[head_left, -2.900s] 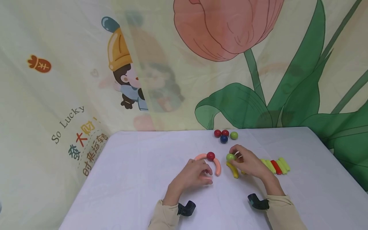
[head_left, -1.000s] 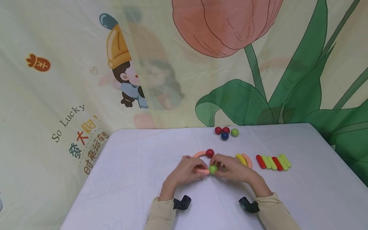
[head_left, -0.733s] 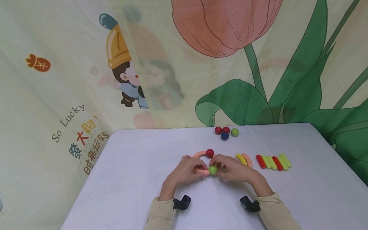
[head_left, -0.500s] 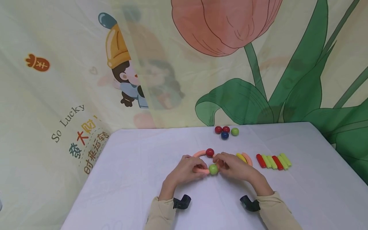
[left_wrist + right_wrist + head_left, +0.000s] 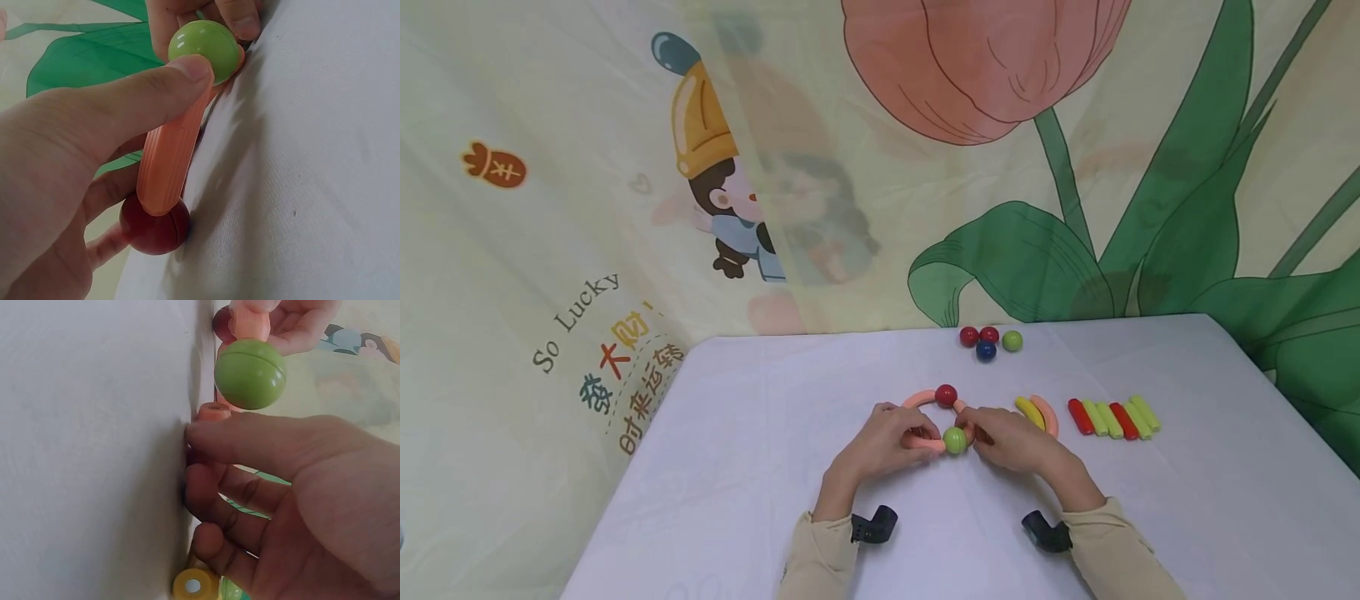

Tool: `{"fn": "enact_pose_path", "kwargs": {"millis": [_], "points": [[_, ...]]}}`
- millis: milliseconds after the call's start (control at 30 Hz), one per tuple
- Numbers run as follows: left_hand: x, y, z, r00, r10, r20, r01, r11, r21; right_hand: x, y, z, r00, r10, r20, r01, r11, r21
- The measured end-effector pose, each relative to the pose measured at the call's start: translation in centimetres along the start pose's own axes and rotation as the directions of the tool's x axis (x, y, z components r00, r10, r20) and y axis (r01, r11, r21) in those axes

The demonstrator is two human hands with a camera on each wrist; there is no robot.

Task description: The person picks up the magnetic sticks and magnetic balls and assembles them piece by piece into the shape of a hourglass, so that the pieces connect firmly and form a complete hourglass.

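My left hand pinches a peach-coloured grooved rod, its thumb near the end where a green ball is attached. A red ball shows at the rod's other end in the left wrist view; whether they join is unclear. My right hand pinches a second, curved peach rod just right of the green ball. In the right wrist view this rod's holed end sits apart from the ball. Another red ball lies beyond, between the second rod and a curved peach rod.
Two red balls, a blue ball and a green ball sit at the far table edge. Right of my hand lie a yellow curved rod and a peach one, then a row of red and light-green sticks.
The right hand first held the green ball by the yellow rods, then brought it left to the rod in my left hand. It has since let go and moved onto the right-hand peach rod.
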State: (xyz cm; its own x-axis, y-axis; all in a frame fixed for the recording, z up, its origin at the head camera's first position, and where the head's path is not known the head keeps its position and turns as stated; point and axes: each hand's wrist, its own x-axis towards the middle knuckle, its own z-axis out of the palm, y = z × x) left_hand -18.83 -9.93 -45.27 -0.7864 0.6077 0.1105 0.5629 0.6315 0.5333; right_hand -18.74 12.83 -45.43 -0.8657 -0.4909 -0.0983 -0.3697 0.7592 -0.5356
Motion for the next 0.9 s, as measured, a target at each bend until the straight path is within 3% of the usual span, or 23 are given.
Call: {"fn": "enact_pose_path", "kwargs": {"millis": [400,900], "points": [[0.0,0.4,0.2,1.000,-0.014,0.018,0.013,0.999,0.037,0.0,0.4,-0.2,0.999,-0.035,-0.034,0.035,0.999,0.012],[0.6,0.8,1.4,1.000,0.010,0.007,-0.011,0.990,0.137,0.2,1.0,-0.1,0.998,-0.055,-0.040,0.056,0.998,0.032]]}}
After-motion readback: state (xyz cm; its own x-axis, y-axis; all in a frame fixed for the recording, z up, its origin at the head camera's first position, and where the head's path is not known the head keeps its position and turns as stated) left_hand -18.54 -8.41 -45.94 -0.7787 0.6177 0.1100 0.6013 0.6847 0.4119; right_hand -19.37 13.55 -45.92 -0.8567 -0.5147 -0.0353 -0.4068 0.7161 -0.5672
